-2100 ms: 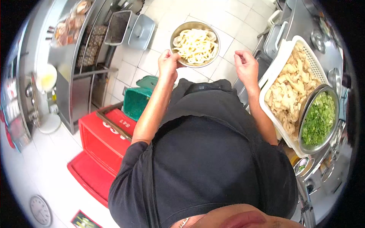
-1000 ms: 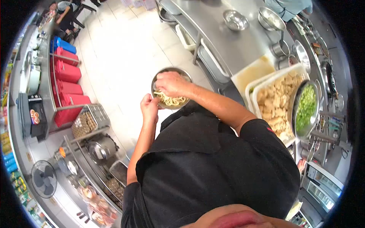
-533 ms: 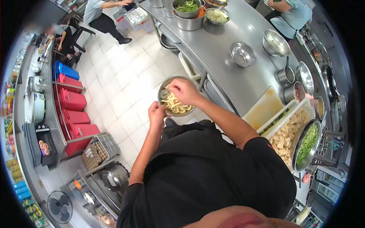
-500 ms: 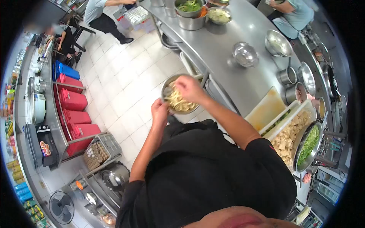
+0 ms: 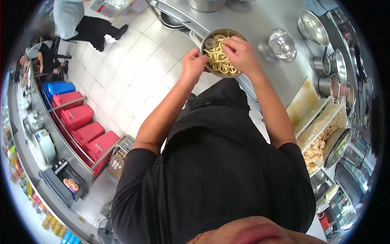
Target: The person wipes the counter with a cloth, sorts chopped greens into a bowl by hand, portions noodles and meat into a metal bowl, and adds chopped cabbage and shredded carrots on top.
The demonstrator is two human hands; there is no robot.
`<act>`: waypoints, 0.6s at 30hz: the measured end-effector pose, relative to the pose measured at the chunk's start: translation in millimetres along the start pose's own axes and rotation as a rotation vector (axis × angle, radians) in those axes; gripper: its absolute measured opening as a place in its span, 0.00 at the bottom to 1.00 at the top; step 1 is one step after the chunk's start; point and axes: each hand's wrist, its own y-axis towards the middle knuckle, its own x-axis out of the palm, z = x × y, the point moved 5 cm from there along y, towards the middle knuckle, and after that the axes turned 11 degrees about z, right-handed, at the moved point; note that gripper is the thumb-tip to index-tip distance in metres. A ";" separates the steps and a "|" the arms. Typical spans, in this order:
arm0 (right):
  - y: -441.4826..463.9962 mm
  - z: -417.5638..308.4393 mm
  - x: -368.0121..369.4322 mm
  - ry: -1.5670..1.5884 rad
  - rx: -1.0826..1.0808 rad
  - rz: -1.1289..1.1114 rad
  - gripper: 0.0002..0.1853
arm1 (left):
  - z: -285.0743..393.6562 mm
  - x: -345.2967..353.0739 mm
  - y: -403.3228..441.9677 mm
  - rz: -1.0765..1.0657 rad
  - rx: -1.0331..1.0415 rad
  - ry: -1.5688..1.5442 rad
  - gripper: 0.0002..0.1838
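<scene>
A round metal bowl (image 5: pixel 228 33) of thick, pale yellow noodles (image 5: pixel 219 61) is held in front of my body, by the edge of the steel counter. My left hand (image 5: pixel 195 66) grips the bowl's left rim, thumb on top and fingers underneath. Over the right side of the bowl, my right hand (image 5: pixel 242 56) has its fingers pinched together on the noodles. A greyish round piece (image 5: pixel 210 43) lies among the noodles near the far left rim; I cannot tell what it is.
On the steel counter (image 5: pixel 260 16) stand a shiny metal bowl (image 5: pixel 282 45), small pots (image 5: pixel 321 64) and a stained cutting board (image 5: pixel 302 97). A plastic basket (image 5: pixel 319 130) is at my right. Red bins (image 5: pixel 77 117) line the left, and a person (image 5: pixel 81 26) walks at the upper left.
The bowl and both hands have shifted up and right in view, closer to the counter. My view has turned, and the person at upper left appears farther left and nearer.
</scene>
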 end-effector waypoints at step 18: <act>140.8 154.6 7.3 0.040 0.185 0.072 0.07 | 34.5 105.3 156.9 -0.068 -0.020 0.170 0.07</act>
